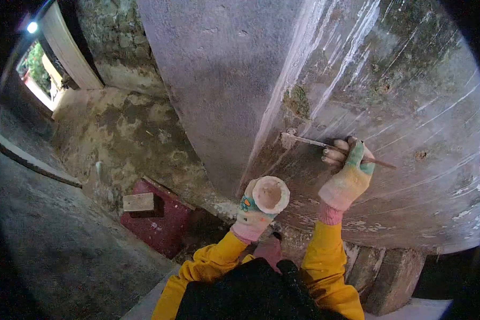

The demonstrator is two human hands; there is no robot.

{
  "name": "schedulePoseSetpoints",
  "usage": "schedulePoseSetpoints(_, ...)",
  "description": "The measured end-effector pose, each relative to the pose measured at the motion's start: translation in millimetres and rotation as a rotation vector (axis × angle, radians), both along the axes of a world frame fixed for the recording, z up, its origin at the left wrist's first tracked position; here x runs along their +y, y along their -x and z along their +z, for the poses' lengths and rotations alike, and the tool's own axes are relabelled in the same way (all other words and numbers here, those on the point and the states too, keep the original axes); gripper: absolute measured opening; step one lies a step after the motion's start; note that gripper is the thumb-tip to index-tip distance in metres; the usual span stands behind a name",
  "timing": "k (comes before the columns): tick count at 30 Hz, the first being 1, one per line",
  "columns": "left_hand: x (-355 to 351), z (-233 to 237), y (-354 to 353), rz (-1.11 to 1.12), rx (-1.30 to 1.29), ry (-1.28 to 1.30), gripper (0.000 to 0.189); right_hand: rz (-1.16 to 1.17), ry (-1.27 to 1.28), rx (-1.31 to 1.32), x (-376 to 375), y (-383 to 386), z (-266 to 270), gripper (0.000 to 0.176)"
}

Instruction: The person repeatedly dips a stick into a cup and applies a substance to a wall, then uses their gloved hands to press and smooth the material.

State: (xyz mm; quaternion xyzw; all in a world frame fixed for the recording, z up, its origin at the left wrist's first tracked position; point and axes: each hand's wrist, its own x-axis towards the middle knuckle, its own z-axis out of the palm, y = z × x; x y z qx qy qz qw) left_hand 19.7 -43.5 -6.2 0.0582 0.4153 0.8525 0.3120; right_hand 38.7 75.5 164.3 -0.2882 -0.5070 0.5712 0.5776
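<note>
- Holding a slim, spatula-like tool in the gloved right hand, with fingers mostly closed around the shaft.
- Running lengthwise from lower right to upper left in view, nearly across the right forearm's line, and ending at a pale dab on the stained wall; seemingly touching there, with exact contact hard to tell.
- Supporting a round cup in the gloved left hand, partly closed around it; cannot tell full finger placement behind the rim.
- Facing mouth up towards the camera, showing pale paste inside.
- Lying below the tool's tip in view, nearer the body and to the left of the right hand.
- Reaching to the dab only with the right hand's tool; well apart from the left glove.
</note>
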Motion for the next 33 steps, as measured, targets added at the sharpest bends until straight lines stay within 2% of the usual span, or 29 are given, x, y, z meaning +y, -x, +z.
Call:
schedulePoseSetpoints(2, -2, 9, 4, -0.043, 0.592, 0.355, 0.037, 0.002, -0.020, 0.007, 1, 0, 6, 0.022)
schedulePoseSetpoints(3, -2, 18, 4, -0.043, 0.592, 0.354, 0.037, 0.004, -0.040, 0.014, 1, 0, 7, 0.022)
schedulePoseSetpoints(5, -3, 35, 4, -0.090, 0.003, -0.115, 0.040, 0.007, -0.062, 0.038, 3, -3, 6, 0.022)
schedulePoseSetpoints(6, -4, 35, 4, -0.089, 0.004, -0.117, 0.040, 0.010, -0.084, 0.062, 3, -5, 5, 0.022)
schedulePoseSetpoints(7, -5, 36, 5, -0.080, 0.175, -0.002, 0.033, 0.012, -0.085, 0.063, 4, -8, 3, 0.022)
schedulePoseSetpoints(8, -5, 36, 6, -0.071, 0.345, 0.114, 0.033, 0.031, -0.093, 0.055, 4, -10, 2, 0.023)
schedulePoseSetpoints(12, -1, 25, 4, -0.037, 0.331, 0.145, 0.031, 0.046, -0.100, 0.002, 5, -12, -9, 0.023)
schedulePoseSetpoints(14, 1, 17, 2, 0.025, 0.087, 0.011, 0.030, 0.043, -0.102, 0.017, 6, -9, -12, 0.022)
schedulePoseSetpoints(15, 1, 16, 1, 0.025, 0.088, 0.011, 0.030, 0.038, -0.104, 0.032, 6, -8, -13, 0.022)
schedulePoseSetpoints(17, 2, 16, 0, 0.010, -0.229, -0.242, 0.029, 0.040, -0.099, 0.045, 6, -7, -12, 0.022)
schedulePoseSetpoints(18, 2, 16, 1, 0.008, -0.228, -0.241, 0.029, 0.043, -0.094, 0.057, 6, -6, -12, 0.021)
schedulePoseSetpoints(20, 1, 18, 4, 0.031, 0.442, 0.280, 0.029, 0.042, -0.073, 0.063, 6, -5, -10, 0.021)
schedulePoseSetpoints(24, 5, 8, 1, 0.080, 0.358, 0.244, 0.029, 0.014, -0.024, 0.062, 7, -3, -6, 0.021)
schedulePoseSetpoints(26, 4, 15, 2, 0.066, 0.460, 0.346, 0.030, 0.007, -0.014, 0.053, 5, 0, 1, 0.021)
schedulePoseSetpoints(33, -1, 25, 6, -0.015, 0.537, 0.316, 0.033, -0.017, -0.054, 0.089, 4, -1, 5, 0.019)
